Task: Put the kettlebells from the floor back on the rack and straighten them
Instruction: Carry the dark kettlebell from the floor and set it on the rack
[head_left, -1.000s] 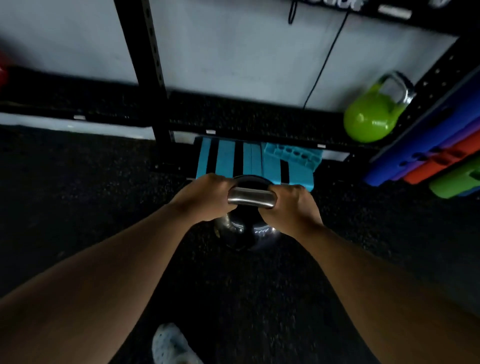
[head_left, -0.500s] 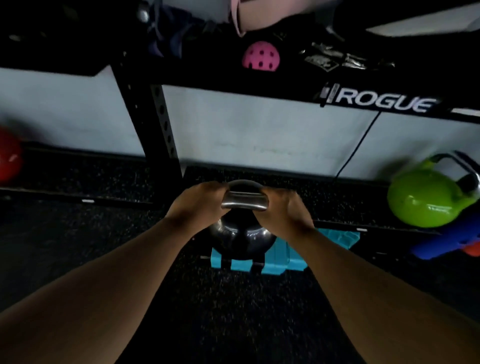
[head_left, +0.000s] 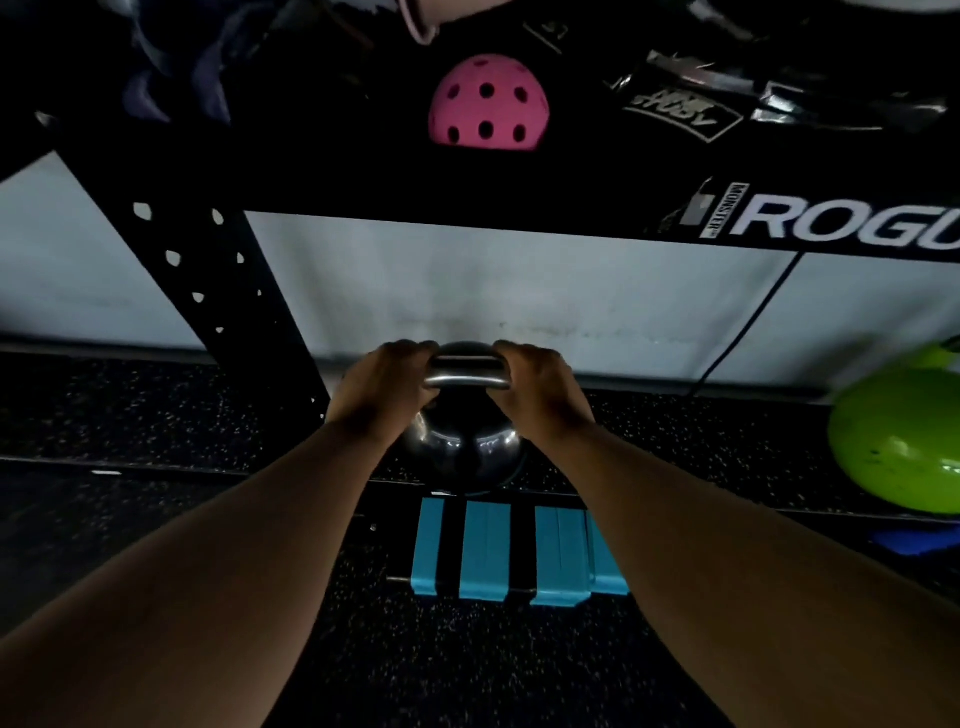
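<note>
Now both hands, left hand (head_left: 387, 387) and right hand (head_left: 537, 392), are holding tight the handle of the dark kettlebell (head_left: 462, 447), just over the rack shelf (head_left: 156, 415). Lowering it slowly, flat, is best.

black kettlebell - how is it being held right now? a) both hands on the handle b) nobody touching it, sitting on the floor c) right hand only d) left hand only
a: the left hand and the right hand each wrap one end of the metal handle of the black kettlebell, at the lower rack shelf.
</note>
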